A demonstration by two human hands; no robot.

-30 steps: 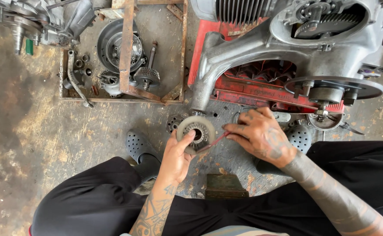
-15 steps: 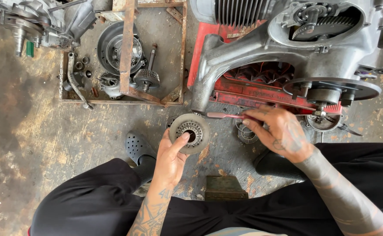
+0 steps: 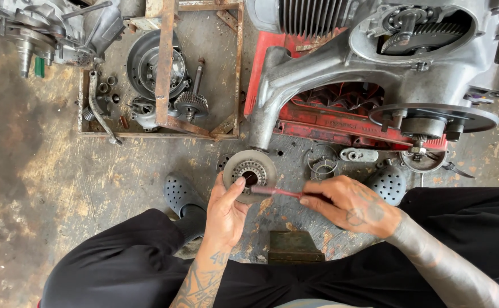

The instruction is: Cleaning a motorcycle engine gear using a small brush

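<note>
Presently left hand (image 3: 225, 212) fingers grasp the round hub (image 3: 250, 169) from below; right hand (image 3: 352, 204) fingers pinch a red tool (image 3: 275, 192) touching it.

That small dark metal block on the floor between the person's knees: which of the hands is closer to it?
Left, though narrowly. The left hand sits just up and left of the dark metal block, holding the round disc. The right hand is up and right, holding a red tool.

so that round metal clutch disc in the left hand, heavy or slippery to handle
The round metal disc looks like solid, thick metal, so probably heavy for its size and stiff. The parts and floor look oily, so it may be slick; the left hand cups its edge. Set on its rim it would likely roll.
</note>
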